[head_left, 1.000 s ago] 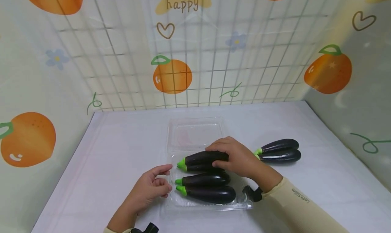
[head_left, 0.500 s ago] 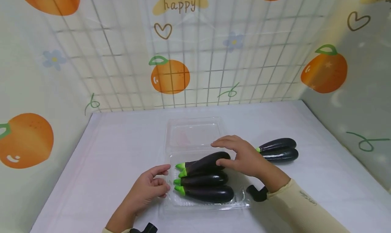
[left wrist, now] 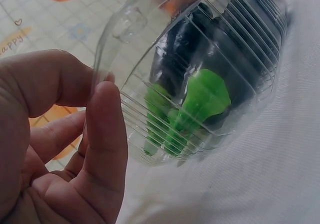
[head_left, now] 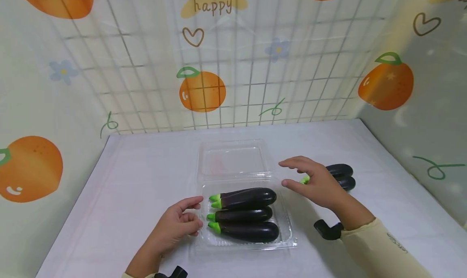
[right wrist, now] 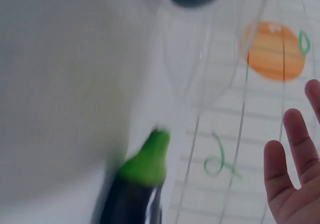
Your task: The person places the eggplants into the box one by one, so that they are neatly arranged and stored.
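Our spread right hand kinda blocked two glossy, club-shaped black eggplants, right of the ribbed clear-plastic clamshell our left hand pinched.

A small screened-off booth; whether it stands in a home or a studio cannot be told. Pale sheeting printed with oranges, hearts and "happy" surrounds the white-covered worktop at left, back and right, a wire grid showing through at upper centre.
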A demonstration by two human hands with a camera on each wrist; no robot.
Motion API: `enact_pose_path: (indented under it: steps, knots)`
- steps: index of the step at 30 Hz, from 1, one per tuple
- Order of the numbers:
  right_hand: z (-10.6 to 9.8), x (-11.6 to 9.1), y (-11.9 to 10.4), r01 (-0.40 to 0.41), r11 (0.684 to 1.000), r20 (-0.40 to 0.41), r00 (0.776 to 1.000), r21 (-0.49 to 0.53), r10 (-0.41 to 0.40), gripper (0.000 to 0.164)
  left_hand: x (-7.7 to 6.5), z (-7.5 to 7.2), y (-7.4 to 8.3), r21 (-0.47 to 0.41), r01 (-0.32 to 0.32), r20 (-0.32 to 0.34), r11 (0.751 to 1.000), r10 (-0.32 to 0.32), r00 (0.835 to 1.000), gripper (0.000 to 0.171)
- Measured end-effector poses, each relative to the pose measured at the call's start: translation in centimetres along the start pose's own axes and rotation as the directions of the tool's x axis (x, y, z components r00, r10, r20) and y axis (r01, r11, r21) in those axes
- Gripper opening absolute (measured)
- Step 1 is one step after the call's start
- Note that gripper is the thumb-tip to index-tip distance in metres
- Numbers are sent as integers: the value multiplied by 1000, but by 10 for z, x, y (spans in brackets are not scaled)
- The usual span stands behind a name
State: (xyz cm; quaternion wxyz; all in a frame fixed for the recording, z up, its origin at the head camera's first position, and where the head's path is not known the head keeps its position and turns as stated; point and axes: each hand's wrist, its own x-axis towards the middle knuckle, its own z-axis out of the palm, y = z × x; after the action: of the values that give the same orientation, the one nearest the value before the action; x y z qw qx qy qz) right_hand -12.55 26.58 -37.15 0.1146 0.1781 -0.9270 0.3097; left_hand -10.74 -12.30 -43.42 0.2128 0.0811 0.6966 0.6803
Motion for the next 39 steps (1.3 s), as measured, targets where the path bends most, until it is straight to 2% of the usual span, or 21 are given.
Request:
enact_pose_path:
  steps: [3, 10, 15, 22, 31, 39]
  knots:
    - [-11, -8, 10, -25, 999, -34, 999, -36, 24, 44, 0, 0, 0, 0, -2, 1, 1000, 2, 1000, 68]
    - [-29, -25, 34, -63, 998, -100, 993, -17, 61, 44, -1, -1, -2, 8, 9, -10, 1000, -9, 1000, 67]
    - [-34, -32, 45, -90, 996, -108, 990, -17, 88, 46, -1, -2, -1, 8, 15, -20, 1000, -15, 1000, 67]
    - [-38, -39, 55, -168, 986, -111, 980, -24, 164, 48, -1, 0, 2, 14, 12, -17, 1000, -12, 1000, 68]
    - [-47, -52, 71, -182, 983, -153, 972, -27, 176, 49, -3, 2, 3, 11, 13, -7, 1000, -13, 1000, 68]
    - [-58, -63, 86, -258, 966, -171, 952, -7, 253, 48, -2, 3, 2, 1, 17, -6, 1000, -17, 1000, 68]
